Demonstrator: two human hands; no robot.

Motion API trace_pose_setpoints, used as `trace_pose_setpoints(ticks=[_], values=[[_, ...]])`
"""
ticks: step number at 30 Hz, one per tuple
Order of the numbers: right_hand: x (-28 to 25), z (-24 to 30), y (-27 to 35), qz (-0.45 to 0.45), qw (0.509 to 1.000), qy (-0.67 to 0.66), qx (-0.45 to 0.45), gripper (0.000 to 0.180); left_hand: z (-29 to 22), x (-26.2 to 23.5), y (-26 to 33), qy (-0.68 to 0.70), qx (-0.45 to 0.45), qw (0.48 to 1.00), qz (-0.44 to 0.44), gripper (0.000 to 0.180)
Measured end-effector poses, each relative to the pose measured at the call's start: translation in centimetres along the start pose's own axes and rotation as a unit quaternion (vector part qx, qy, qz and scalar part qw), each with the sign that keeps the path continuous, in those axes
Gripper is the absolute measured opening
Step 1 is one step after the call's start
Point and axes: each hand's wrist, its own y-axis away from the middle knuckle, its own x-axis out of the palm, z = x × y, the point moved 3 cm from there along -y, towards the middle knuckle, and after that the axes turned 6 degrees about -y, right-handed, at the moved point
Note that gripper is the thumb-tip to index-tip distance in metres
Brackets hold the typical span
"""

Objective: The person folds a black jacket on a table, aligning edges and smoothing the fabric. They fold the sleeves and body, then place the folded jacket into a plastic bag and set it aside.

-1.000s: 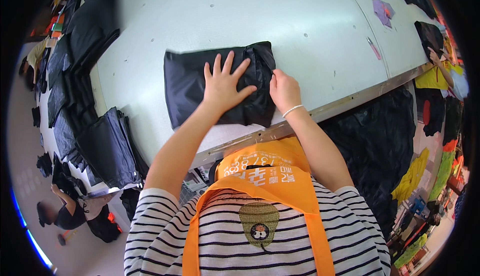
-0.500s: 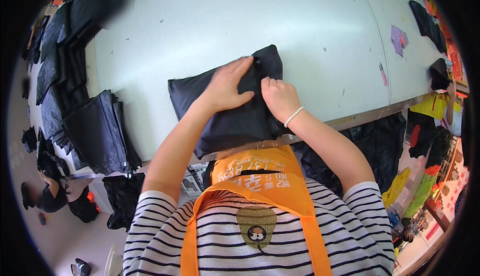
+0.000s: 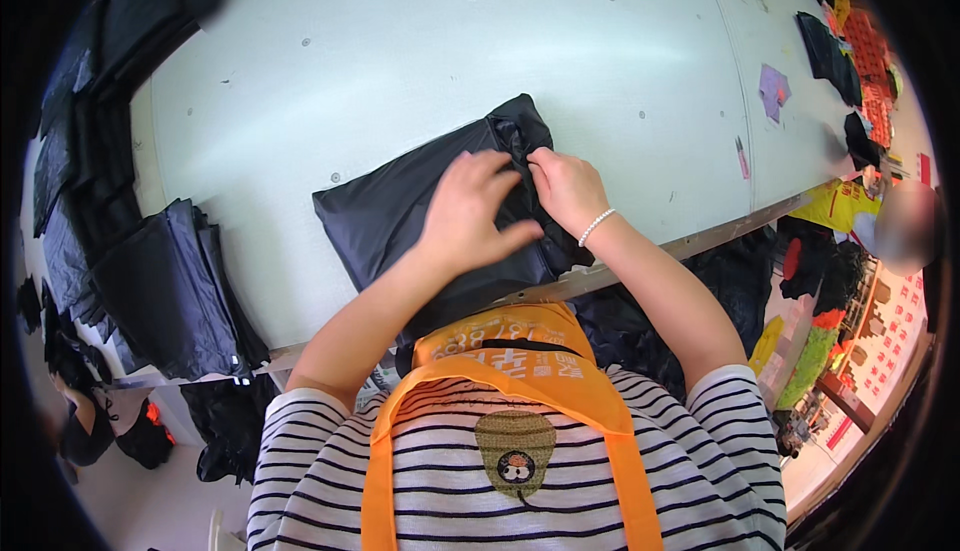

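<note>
A folded bundle of thin, slightly shiny black fabric (image 3: 385,216) lies at the table's near edge in front of me. Its right end is gathered and crumpled, with a small flap at the far corner. Fingers spread and curved, my left hand (image 3: 470,209) is over the bundle's right half and grips nothing. My right hand (image 3: 568,189) is closed in a pinch on the gathered edge at the right end. Whether the left fingertips touch the fabric, I cannot tell.
The pale table (image 3: 400,61) has a seam on its right. Stacks of folded black fabric (image 3: 160,296) line its left side. A purple scrap (image 3: 773,91) and a slim red-and-white item (image 3: 742,158) lie on the right. People are at both sides; black fabric (image 3: 735,281) hangs below the edge.
My left hand has lifted from lying flat on the bundle and curled its spread fingers toward the gathered end. The right hand keeps its pinch there. The view has shifted slightly.
</note>
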Motion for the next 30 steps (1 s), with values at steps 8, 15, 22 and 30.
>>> trace_pose_setpoints(ticks=[8,15,22,30], values=[[-1.1,-0.9,2.0,-0.042,0.996,-0.074,0.017,0.018,-3.8,4.9,0.3,-0.193,-0.112,0.973,0.059,0.108],[-2.3,0.0,6.5,-0.011,0.997,0.08,-0.004,0.022,-4.0,5.6,0.0,-0.238,-0.125,0.962,0.046,0.08],[-1.0,3.1,4.8,0.072,0.982,0.165,-0.055,0.014,-1.5,3.5,0.5,-0.047,-0.064,0.997,0.0,0.064],[0.9,2.7,3.0,-0.082,0.989,0.12,0.032,0.029,3.4,-0.4,1.0,-0.26,-0.154,0.951,-0.063,0.083]])
